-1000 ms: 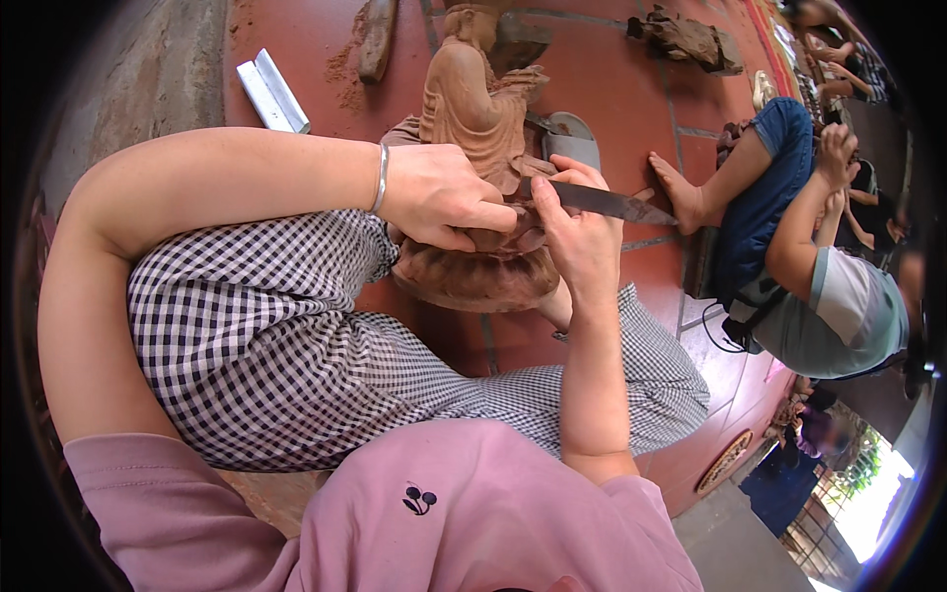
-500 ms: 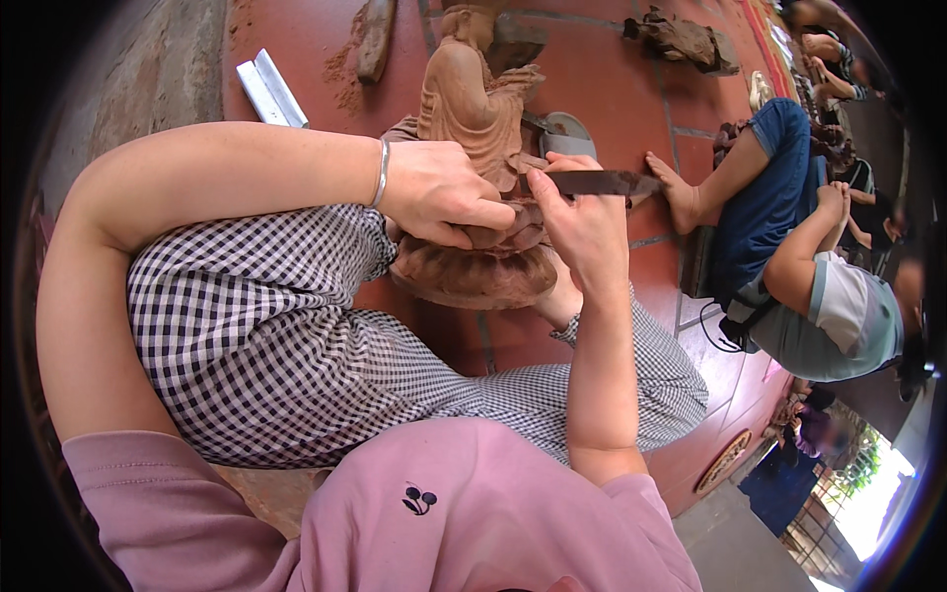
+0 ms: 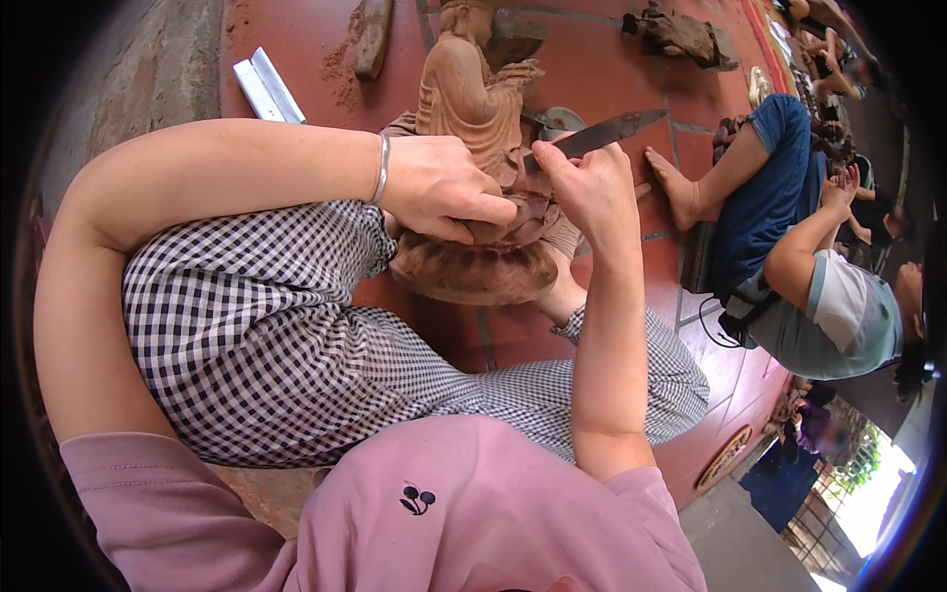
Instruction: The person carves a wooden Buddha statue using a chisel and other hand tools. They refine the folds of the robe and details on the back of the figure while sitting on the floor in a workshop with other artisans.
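Note:
A carved wooden statue [image 3: 462,84] of a seated robed figure stands between my feet, on a rounded, petalled base [image 3: 473,271]. My left hand [image 3: 444,187], a silver bangle at its wrist, is closed over the carving just above the base, fingers curled against the wood. In my right hand [image 3: 597,192] is a knife [image 3: 614,132] with a dark flat blade, gripped with the thumb along it. Its tip points up and to the right, away from the figure. The blade's other end lies close to the statue's front; whether it touches the wood I cannot tell.
A grey round dish [image 3: 560,119] lies behind the knife. On the red tiles are a wooden club [image 3: 374,39], a pale angled bar [image 3: 268,89], wood dust [image 3: 340,64] and a rough wood chunk [image 3: 681,39]. To the right sits another person [image 3: 779,237], one bare foot near my work.
The knife has swung from nearly level to tilted, tip raised. My right hand has turned and shifted slightly right with it. My left hand stays in place.

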Motion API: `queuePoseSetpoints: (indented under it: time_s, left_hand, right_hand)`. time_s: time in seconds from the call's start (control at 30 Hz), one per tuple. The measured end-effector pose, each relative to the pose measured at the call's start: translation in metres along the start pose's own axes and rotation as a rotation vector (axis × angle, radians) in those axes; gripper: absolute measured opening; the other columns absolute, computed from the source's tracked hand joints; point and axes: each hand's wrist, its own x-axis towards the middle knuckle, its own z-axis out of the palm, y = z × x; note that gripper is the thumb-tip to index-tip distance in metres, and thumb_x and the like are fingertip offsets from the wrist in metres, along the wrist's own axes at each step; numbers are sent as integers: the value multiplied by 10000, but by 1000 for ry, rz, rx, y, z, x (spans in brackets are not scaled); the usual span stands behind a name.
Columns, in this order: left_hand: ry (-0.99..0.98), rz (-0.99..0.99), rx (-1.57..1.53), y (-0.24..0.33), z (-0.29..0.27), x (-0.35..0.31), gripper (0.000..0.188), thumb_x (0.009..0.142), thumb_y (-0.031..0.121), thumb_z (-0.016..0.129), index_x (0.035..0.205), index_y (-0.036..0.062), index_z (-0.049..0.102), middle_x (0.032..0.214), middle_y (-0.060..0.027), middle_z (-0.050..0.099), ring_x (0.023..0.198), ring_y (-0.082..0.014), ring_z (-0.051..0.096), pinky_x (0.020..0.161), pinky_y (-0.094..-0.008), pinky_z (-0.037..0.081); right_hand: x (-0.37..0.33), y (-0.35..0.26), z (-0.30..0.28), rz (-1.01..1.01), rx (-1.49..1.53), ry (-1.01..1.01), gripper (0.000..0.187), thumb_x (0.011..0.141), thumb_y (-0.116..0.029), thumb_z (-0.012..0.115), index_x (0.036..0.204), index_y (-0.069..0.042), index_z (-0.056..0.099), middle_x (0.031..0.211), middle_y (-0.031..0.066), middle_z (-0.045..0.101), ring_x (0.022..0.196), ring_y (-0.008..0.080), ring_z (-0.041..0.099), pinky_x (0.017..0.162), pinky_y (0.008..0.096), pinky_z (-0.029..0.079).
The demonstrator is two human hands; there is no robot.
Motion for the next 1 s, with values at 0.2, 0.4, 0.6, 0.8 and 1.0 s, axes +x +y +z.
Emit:
queuePoseSetpoints:
  time_s: [0.2, 0.4, 0.6, 0.8, 1.0]
  left_hand:
    - [-9, -41, -33, 2, -1, -1, 311, 840, 282, 701, 1035, 137, 507, 799, -100, 650, 672, -341, 656, 536, -453, 505]
    - [-24, -39, -41, 2, -3, 1, 308, 841, 274, 697, 1048, 141, 512, 800, -97, 650, 677, -339, 657, 540, -451, 506]
    - [-21, -41, -51, 2, -2, 1, 311, 846, 273, 694, 1050, 134, 503, 789, -101, 649, 686, -341, 656, 549, -459, 500]
    - [-29, -44, -37, 2, -3, 1, 337, 824, 265, 727, 1056, 123, 527, 803, -93, 639, 667, -333, 650, 534, -441, 505]
    - [-58, -70, -57, 4, -5, 3, 324, 838, 269, 705, 1048, 129, 501, 792, -107, 650, 699, -348, 656, 562, -465, 500]
  right_hand:
    - [-8, -2, 5, -105, -150, 15, 259, 837, -254, 652, 862, -2, 707, 781, 177, 703, 800, 402, 680, 743, 430, 533]
    - [16, 13, -9, 27, 33, -105, 273, 807, -261, 649, 836, 5, 702, 817, 189, 702, 838, 362, 685, 752, 420, 535]
    - [34, 2, -23, -74, -126, -320, 255, 872, -243, 707, 845, 9, 726, 740, 32, 678, 636, 111, 595, 584, 271, 482]
    - [47, 14, -27, -42, 45, -441, 240, 839, -235, 769, 910, -9, 730, 828, 26, 700, 728, 98, 640, 634, 247, 520]
    - [50, 19, -32, 31, 122, -480, 269, 878, -250, 737, 951, 9, 734, 863, 45, 710, 774, 112, 650, 696, 254, 546]
